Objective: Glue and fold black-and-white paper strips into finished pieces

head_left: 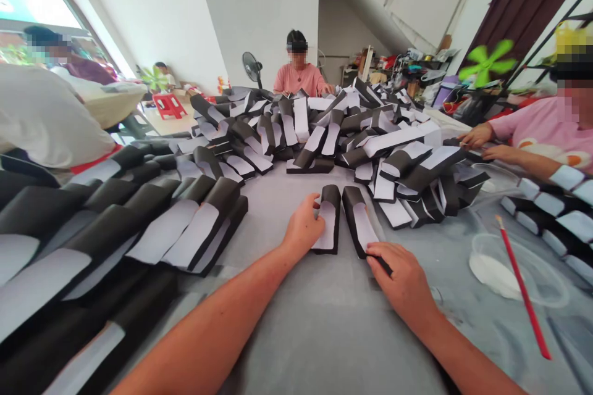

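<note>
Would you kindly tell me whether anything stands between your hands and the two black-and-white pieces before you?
Nothing visible does: the left hand touches the left piece, and the right hand touches the right piece.

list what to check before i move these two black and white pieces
Left hand on left piece: ok, fingers at its edge.
Right hand on right piece: ok, fingers at its near end.
Pieces parallel: not ok, they splay apart toward you.
Gap at their far ends: cannot tell.
Co-worker's hand away from them: ok.
Red brush away from your hands: ok, off to the right.
</note>
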